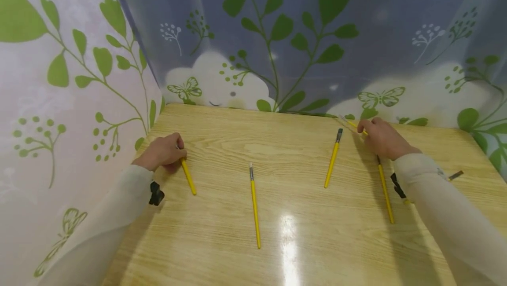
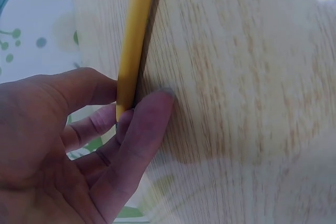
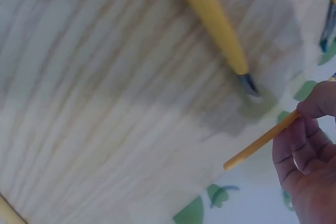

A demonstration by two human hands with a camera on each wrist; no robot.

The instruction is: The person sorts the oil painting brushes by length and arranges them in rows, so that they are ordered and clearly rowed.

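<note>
At the table's left side my left hand (image 1: 164, 150) pinches a yellow-handled paintbrush (image 1: 188, 177) near its head. The handle slants down toward me, and the fingers hide the bristles. In the left wrist view, fingertips meet on both sides of the yellow handle (image 2: 132, 40). My right hand (image 1: 386, 138), by the table's back edge, pinches another paintbrush (image 1: 351, 124) whose light tip points left toward the wall. Its handle end (image 3: 247, 153) sticks out from the fingers in the right wrist view. Below the right hand lies a third paintbrush (image 1: 385, 193), its tip partly covered.
A white-tipped paintbrush (image 1: 255, 211) lies mid-table, and a dark-bristled one (image 1: 332, 160) lies left of the right hand. Brown bristles (image 1: 456, 175) show beyond the right sleeve (image 1: 439, 198). Leaf-patterned curtains (image 1: 301, 57) stand along the back and left of the wooden table (image 1: 214, 224).
</note>
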